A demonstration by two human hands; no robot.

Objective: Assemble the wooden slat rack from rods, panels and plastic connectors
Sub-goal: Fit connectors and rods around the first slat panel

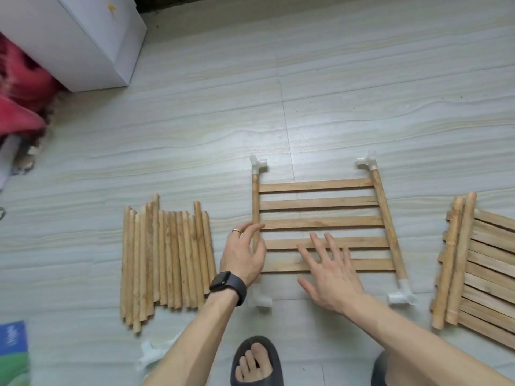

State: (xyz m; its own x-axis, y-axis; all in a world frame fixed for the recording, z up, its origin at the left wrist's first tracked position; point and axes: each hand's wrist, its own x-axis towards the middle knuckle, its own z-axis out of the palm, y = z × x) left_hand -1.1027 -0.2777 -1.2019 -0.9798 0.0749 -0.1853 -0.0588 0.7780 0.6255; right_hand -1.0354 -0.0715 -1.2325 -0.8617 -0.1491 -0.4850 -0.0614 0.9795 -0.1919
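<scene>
Lying flat on the pale tiled floor [195, 135], a wooden slat panel [320, 203] fills the middle of the view. It has five flat slats running between two side rods, with a white plastic connector at each corner. The far-left connector [257, 165], far-right connector [367, 161] and near-right connector [401, 295] show clearly. The near-left connector [262, 299] is partly hidden behind the left wrist.

The left hand [245, 252], wearing a ring [237, 231] and a dark watch [223, 281], covers the lower part of the panel's left rod. Its fingers [252, 227] are loosely spread and grip nothing. The right hand [331, 277] lies over the two nearest slats, fingers [320, 246] fanned wide. Whether either hand touches the wood or hovers just above it cannot be told.

A row of loose rods [167, 257] lies side by side to the left of the panel, apart from it. To the right, a stack of panels [490, 268] with two rods along its left side is cut off by the frame edge.

Along the bottom, a blurred spare connector [150, 355] lies beside the left forearm, and a foot in a dark slipper [256, 360] points forward. A blue-green packet [12, 355] is cropped at the corner. A white cabinet [83, 37] and a blurred red cloth [19, 93] sit at the upper left.
</scene>
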